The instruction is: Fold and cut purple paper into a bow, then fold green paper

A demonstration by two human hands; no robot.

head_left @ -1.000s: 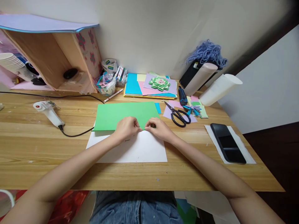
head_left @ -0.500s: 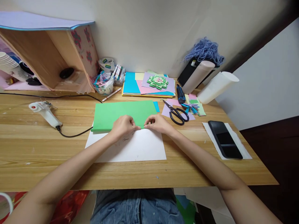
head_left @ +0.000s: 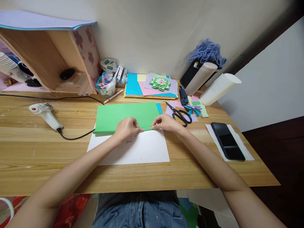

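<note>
A green sheet of paper lies on the desk, its near edge folded over in a narrow strip. My left hand pinches that near edge around its middle. Further right along the same edge, my right hand has thumb and fingertips closed on the paper near its right corner. Beneath the green sheet is a white sheet with some dark handwriting, partly covered by my left hand. A bit of blue paper shows at the green sheet's right side.
Left of the sheets is a white glue gun with a black cord. Black scissors and paper scraps lie to the right, with a phone beyond. Behind are stacked coloured papers, a tub of scraps and a marker.
My right hand has slid to the right along the folded edge, away from my left hand. My left hand stays nearly in place on the paper.
</note>
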